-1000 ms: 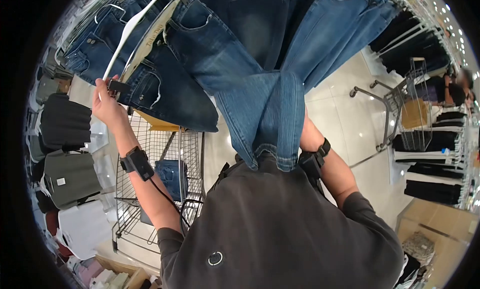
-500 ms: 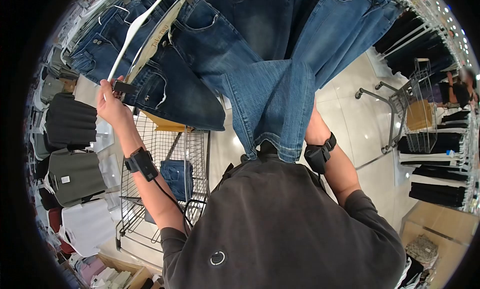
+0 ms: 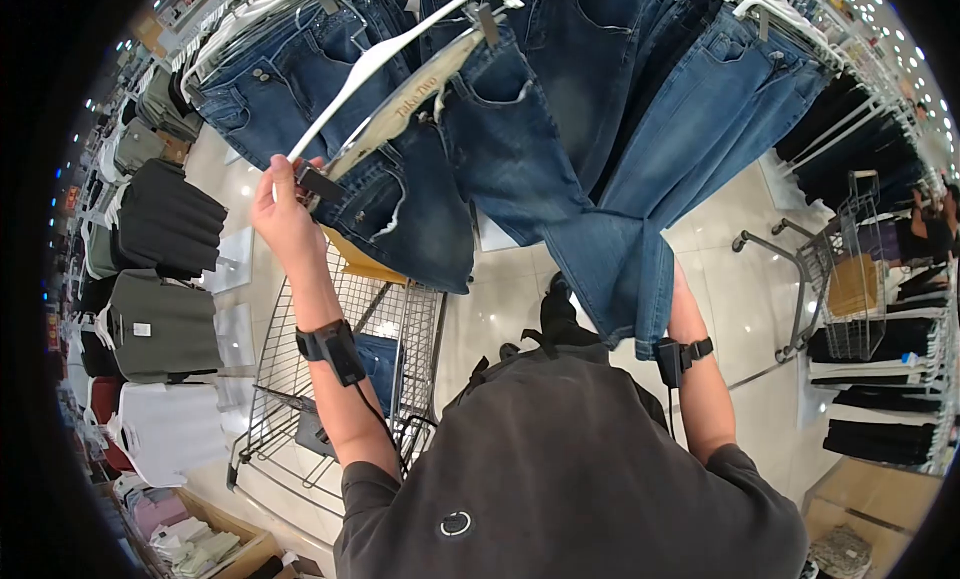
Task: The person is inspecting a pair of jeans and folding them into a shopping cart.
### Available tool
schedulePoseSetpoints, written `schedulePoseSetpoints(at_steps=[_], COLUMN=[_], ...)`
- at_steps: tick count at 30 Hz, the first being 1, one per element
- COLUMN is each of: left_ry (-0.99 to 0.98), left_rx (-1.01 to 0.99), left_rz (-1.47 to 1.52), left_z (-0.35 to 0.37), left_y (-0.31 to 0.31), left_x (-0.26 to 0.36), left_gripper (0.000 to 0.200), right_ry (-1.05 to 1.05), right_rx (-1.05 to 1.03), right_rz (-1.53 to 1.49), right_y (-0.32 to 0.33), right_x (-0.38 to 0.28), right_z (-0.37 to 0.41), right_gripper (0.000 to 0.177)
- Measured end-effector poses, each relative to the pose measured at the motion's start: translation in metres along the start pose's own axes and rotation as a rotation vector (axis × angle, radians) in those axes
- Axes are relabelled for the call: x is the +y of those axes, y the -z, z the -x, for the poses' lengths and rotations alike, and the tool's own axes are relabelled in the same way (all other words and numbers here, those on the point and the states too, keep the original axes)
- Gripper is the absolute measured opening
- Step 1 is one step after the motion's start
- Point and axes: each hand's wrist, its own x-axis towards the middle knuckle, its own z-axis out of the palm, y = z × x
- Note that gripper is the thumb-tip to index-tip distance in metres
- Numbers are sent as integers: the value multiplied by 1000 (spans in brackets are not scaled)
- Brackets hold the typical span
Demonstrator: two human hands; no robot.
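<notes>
A pair of dark blue jeans [image 3: 510, 144] hangs by black clips from a white hanger [image 3: 375, 59], its waistband turned to show the inside. My left hand [image 3: 290, 204] is closed around the lower left end of the hanger, beside a clip. Near the leg hems on the right, my right hand [image 3: 685, 304] is at the lifted jeans leg; its fingers are hidden behind the denim. The leg is folded over and spread towards my chest.
More jeans [image 3: 690, 119] hang on a rack ahead. A wire cart [image 3: 290, 379] with folded jeans [image 3: 378, 364] stands at left, another cart [image 3: 850, 279] at right near a person [image 3: 925, 224]. Shirts [image 3: 165, 324] hang on the left; a wooden bin [image 3: 245, 554] is lower left.
The hanger, its jeans and my left hand have shifted right in view. My right hand has moved right and down, and the leg is less bunched. The view has shifted, showing more of the rack.
</notes>
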Motion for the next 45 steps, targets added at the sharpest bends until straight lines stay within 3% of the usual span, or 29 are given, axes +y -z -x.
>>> schedulePoseSetpoints(at_steps=[1, 4, 7, 10, 15, 18, 19, 22, 23, 26, 27, 30, 31, 34, 38, 39, 42, 43, 45], left_ry=[3, 15, 33, 40, 113, 156, 177, 115, 104, 77, 101, 101, 100, 158, 241, 235, 241, 264, 381], left_rx=[-12, -74, -130, -180, -409, -574, -598, -640, -633, -619, -609, -629, -638, -709, -690, -750, -836, -857, -885], left_rz=[3, 56, 65, 89, 69, 117, 100, -1, -32, -51, -38, -34, -45, -104, 6, -29, 175, 169, 339], left_z=[3, 14, 39, 55, 85, 119, 128, 144, 148, 154, 157, 166, 172, 193, 211, 208, 194, 194, 192], left_y=[-3, -15, -33, -53, -82, -104, -111, -128, -132, -139, -141, -146, -150, -149, -154, -148, -140, -141, -143], left_x=[5, 13, 20, 26, 15, 18, 20, 20, 20, 23, 25, 24, 27, 26, 20, 16, 15, 21, 25], left_gripper=[33, 32, 31, 27, 18, 16, 17, 19, 20, 21, 20, 19, 18, 17, 15, 35, 65, 94, 107], right_ry=[-3, 161, 326, 400, 573, 734, 918, 1487, 1532, 1547, 1447, 1428, 1474, 1442, 1091, 1227, 1305, 1370, 1396], right_rx=[135, 261, 487, 512, 146, 63, 73, 121, 172, 405, 440, 381, 417, 157, 122, 127, 150, 190, 250], right_rz=[110, 436, 432, 631, 847, 1035, 1220, 1393, 1418, 1350, 1538, 1833, 1905, 1942, 1880, 1824, 1801, 1772, 1775], right_y=[-14, 17, 26, 6, -62, -106, -122, -137, -126, -128, -119, -108, -114, -102, -84, -86, -95, -99, -112], right_x=[-1, 4, 3, 2, 7, 3, -2, -15, -20, -48, -58, -80, -83, -99, -96, -95, -96, -97, -105], right_z=[14, 29, 52, 60, 65, 76, 83, 97, 99, 101, 104, 109, 113, 104, 102, 102, 114, 116, 124], right_gripper=[45, 39, 32, 25, 12, 8, 9, 13, 20, 35, 50, 56, 55, 50, 34, 34, 32, 32, 33])
